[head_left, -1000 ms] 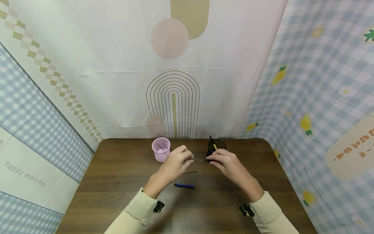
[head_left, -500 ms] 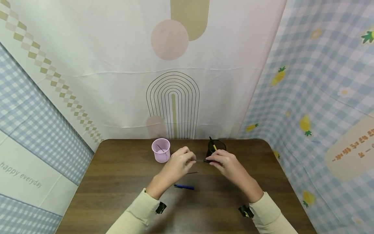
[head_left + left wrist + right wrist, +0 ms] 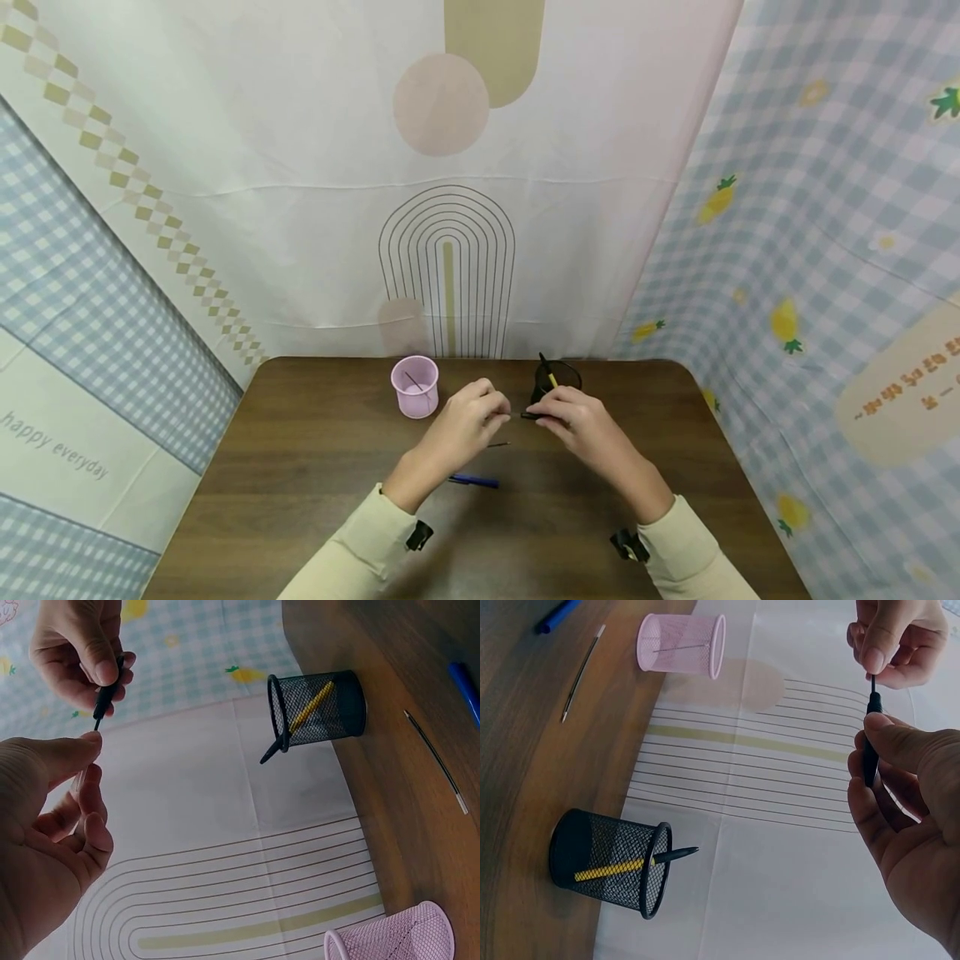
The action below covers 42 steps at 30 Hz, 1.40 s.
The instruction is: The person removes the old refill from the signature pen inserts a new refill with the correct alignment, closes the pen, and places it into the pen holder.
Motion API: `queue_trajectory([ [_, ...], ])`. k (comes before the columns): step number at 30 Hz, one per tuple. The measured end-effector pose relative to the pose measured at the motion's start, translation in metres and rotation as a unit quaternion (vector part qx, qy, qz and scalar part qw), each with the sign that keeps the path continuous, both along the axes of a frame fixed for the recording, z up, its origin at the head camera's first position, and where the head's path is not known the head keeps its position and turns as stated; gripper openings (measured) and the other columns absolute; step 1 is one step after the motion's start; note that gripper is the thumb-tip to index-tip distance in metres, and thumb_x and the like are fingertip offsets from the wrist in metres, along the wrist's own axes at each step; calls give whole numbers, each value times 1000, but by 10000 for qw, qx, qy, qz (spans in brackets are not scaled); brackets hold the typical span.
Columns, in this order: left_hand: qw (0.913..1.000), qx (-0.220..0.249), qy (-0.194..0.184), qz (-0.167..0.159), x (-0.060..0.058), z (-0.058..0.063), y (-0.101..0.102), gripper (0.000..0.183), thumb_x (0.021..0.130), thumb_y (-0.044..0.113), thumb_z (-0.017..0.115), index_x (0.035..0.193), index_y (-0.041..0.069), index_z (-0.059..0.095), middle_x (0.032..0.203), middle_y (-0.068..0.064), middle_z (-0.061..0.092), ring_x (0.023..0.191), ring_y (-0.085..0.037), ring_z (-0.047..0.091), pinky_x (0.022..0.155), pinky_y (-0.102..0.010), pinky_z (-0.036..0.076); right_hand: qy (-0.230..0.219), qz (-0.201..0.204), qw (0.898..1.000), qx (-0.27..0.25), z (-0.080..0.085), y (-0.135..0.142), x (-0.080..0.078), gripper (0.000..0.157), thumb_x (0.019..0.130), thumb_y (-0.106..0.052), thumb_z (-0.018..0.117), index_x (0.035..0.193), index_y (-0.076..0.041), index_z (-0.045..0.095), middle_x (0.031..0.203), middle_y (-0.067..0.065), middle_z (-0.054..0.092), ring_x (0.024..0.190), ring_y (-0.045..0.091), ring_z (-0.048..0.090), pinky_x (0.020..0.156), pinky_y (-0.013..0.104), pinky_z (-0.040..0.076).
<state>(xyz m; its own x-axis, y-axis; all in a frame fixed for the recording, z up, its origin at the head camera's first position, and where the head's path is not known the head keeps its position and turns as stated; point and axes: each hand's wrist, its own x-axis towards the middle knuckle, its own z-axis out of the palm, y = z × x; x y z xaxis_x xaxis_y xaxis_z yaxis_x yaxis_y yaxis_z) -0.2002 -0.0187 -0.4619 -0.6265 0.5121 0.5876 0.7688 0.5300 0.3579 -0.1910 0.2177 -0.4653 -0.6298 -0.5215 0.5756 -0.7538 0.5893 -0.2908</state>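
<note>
My right hand (image 3: 576,417) grips a black pen part (image 3: 871,750); my left hand (image 3: 472,418) pinches the thin rod (image 3: 873,683). Mesh cup (image 3: 609,838): beyond my right hand.

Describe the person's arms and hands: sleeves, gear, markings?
Left hand and right hand bare, no gloves. Left sleeve and right sleeve plain pale cream. Small black fitting at the left cuff, another at the right. No cables visible.

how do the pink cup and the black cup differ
The pink cup holds a thin dark stick, while the black cup holds a yellow-and-black pen. The black cup's pen pokes past the rim; the pink cup's stick doesn't. In the head view, the pink cup is left of the black cup. Both are mesh and upright.
</note>
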Motion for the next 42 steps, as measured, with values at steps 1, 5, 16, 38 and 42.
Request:
queue_trajectory([
  [1, 10000, 2, 14, -4, 0, 0, 0, 9, 87, 5, 81, 89, 9, 73, 88, 1, 63, 82, -12, 63, 73, -23, 55, 15, -8, 10000, 7, -1, 0, 0, 26, 79, 1, 84, 103, -9, 79, 99, 2, 71, 85, 13, 68, 69, 24, 58],
  [5, 9999, -24, 104, -7, 1, -1, 1, 8, 87, 5, 81, 89, 8, 73, 87, 1, 63, 81, -12, 62, 73, -23, 54, 58, -41, 10000, 49, -1, 0, 0, 27, 78, 1, 85, 102, -9, 79, 98, 1, 71, 85, 13, 68, 69, 24, 58],
  [16, 9996, 12, 288, 33, 2, -5, 3, 14, 84, 4, 83, 87, 11, 72, 85, 1, 62, 81, -13, 61, 72, -26, 54, 22, -65, 9999, 112, 0, -1, 2, 25, 81, -1, 84, 104, -10, 79, 100, 2, 71, 86, 14, 68, 69, 25, 58],
  [38, 9989, -149, 205, 382, -1, -9, -2, 31, 83, 21, 88, 107, 11, 71, 101, -2, 69, 97, -19, 67, 85, -35, 57, -55, -161, 9998, 72, 2, 3, 2, 25, 81, 0, 83, 104, -10, 79, 99, 2, 70, 83, 13, 68, 69, 26, 58],
  [42, 9987, -220, 65, 454, -3, -10, -6, 36, 83, 25, 87, 112, 12, 70, 104, -2, 69, 100, -20, 66, 86, -36, 57, -9, -149, 9999, 73, 2, 4, 2, 25, 81, 0, 83, 104, -10, 79, 100, 2, 70, 83, 14, 68, 69, 26, 58],
])
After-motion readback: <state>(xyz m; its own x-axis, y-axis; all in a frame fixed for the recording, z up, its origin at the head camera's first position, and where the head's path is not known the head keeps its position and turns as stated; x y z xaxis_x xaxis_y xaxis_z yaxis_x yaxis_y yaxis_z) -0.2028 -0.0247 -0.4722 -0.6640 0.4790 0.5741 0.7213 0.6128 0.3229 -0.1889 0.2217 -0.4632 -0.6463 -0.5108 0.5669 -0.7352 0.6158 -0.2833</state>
